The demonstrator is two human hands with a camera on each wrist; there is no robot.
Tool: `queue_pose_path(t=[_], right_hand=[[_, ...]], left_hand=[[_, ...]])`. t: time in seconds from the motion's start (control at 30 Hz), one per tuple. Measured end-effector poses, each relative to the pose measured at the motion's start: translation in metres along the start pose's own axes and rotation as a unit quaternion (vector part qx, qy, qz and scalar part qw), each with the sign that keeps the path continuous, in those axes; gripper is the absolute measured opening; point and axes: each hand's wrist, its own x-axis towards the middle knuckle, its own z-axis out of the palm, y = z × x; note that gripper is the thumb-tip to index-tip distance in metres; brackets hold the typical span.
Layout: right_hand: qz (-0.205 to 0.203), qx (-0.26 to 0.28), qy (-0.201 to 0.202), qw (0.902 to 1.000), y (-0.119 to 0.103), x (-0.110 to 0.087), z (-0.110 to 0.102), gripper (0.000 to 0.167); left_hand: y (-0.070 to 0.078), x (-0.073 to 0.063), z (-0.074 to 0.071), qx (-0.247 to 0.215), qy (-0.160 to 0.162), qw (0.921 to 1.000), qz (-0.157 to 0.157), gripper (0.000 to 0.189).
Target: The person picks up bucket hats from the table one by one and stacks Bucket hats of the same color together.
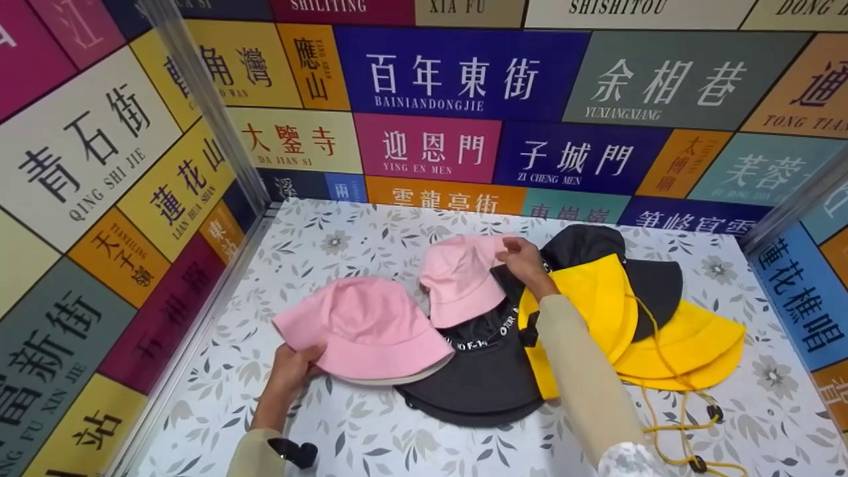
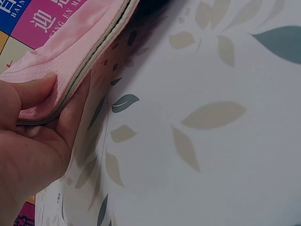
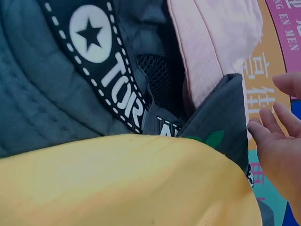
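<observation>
In the head view my left hand [image 1: 291, 371] grips the brim of a large pink bucket hat [image 1: 371, 324]. The left wrist view shows the thumb on top of the pink brim [image 2: 70, 70] and fingers beneath it. My right hand [image 1: 528, 262] is at the far right edge of a smaller pink bucket hat [image 1: 460, 278]. In the right wrist view its fingers are loosely bent and hold nothing, beside the folded edge of a black hat [image 3: 218, 117]. A black hat with white lettering [image 1: 483, 377] lies partly under both pink hats.
Yellow hats [image 1: 689, 344] overlap at the right, with a yellow cord [image 1: 652, 429] and black toggles hanging toward the front. Another black hat [image 1: 652, 281] lies behind them. The hats rest on a leaf-patterned table [image 1: 344, 430], with colourful lettered panels [image 1: 457, 73] behind and beside it.
</observation>
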Motion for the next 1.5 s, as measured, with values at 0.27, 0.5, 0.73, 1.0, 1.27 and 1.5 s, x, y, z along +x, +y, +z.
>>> queue_pose_path(t=[0.27, 0.5, 0.73, 1.0, 1.27, 1.5], right_hand=[[0.042, 0.017, -0.022, 0.9987, 0.000, 0.003, 0.000, 0.060], [0.074, -0.009, -0.014, 0.9971, 0.000, 0.006, 0.002, 0.069], [0.109, -0.031, -0.009, 0.9936, -0.002, 0.008, -0.003, 0.069], [0.119, 0.036, -0.015, 0.9922, -0.002, 0.011, -0.009, 0.019], [0.012, -0.043, -0.008, 0.9990, -0.016, 0.009, -0.008, 0.036], [-0.119, -0.155, 0.087, 0.9767, -0.037, 0.002, -0.017, 0.014]], left_hand=[[0.001, 0.001, -0.003, 0.000, 0.000, 1.0000, 0.001, 0.040], [-0.005, -0.001, 0.000, -0.022, 0.001, 0.9998, 0.000, 0.037], [-0.009, -0.002, -0.002, -0.017, -0.007, 0.9998, 0.001, 0.040], [-0.014, -0.002, -0.004, -0.004, 0.011, 0.9999, 0.008, 0.033], [-0.013, -0.003, -0.002, -0.019, 0.001, 0.9998, 0.002, 0.035], [-0.010, -0.003, 0.000, -0.017, 0.003, 0.9998, 0.001, 0.034]])
